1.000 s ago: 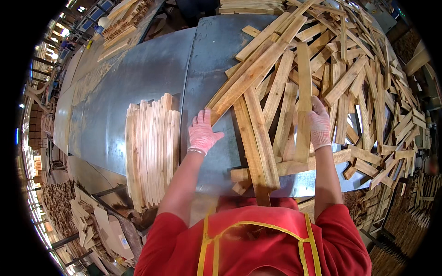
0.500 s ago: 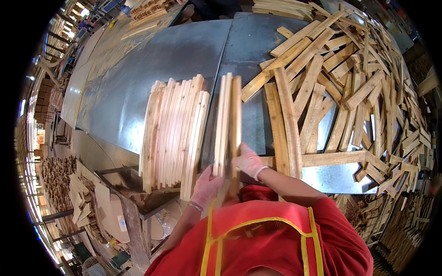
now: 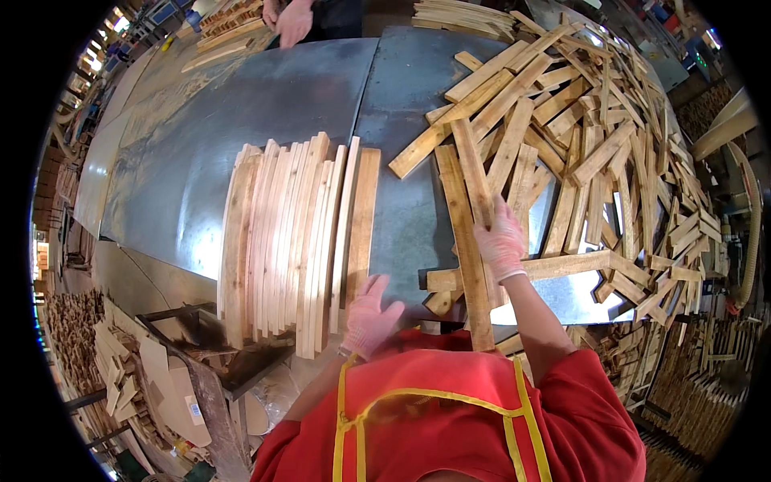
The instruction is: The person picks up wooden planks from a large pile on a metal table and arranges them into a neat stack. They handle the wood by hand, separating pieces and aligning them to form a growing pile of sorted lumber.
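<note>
My left hand [image 3: 372, 316], in a pale pinkish glove, is open with its thumb apart, beside the lower end of a flat yellowish board [image 3: 364, 221]. That board lies at the right end of a row of wooden slats [image 3: 277, 233], mostly standing on edge side by side. To the right, my gloved right hand [image 3: 502, 245] is closed around the edge of a wooden board [image 3: 472, 165] at the near left of a loose pile. Another long board [image 3: 462, 233] lies just left of it, its near end reaching the table edge.
A jumbled pile of boards [image 3: 598, 157] covers the right of the metal table [image 3: 305, 92]. One board [image 3: 562, 265] lies crosswise near the front edge. Across the table are another person's hands [image 3: 293, 22]. A metal-framed stand [image 3: 229, 386] is at the near left.
The boards between my hands now rest at the row's right end. My right hand has moved right to a board in the pile; my left has let go. Another person's hands have appeared at the far side.
</note>
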